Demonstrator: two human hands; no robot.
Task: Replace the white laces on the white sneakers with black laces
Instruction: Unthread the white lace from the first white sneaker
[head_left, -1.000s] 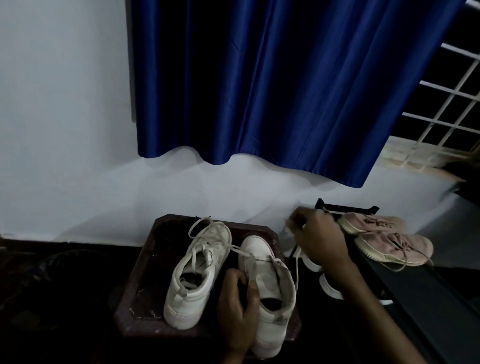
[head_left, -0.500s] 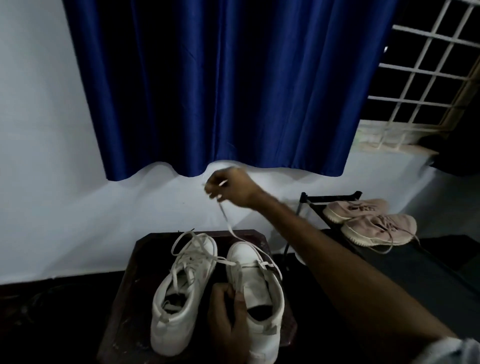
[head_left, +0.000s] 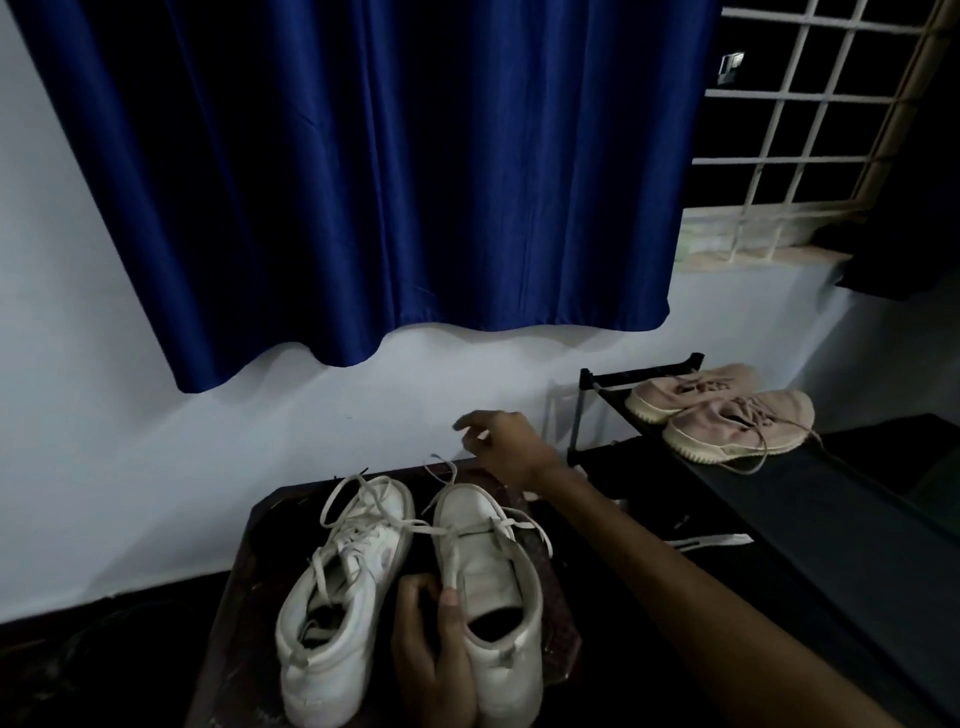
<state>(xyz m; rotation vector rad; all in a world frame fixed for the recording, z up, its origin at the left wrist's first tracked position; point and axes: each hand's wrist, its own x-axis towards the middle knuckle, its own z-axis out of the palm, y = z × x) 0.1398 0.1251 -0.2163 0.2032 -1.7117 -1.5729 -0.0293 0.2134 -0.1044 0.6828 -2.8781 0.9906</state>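
Left hand (head_left: 432, 659) grips sneaker (head_left: 483, 525), toe toward wall (head_left: 104, 415).

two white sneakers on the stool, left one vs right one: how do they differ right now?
The left sneaker is laced up most eyelets; the right sneaker has lace only near its toe. The left hand grips the right sneaker; the left sneaker is untouched. Both are white, toes toward the wall, on the dark stool.
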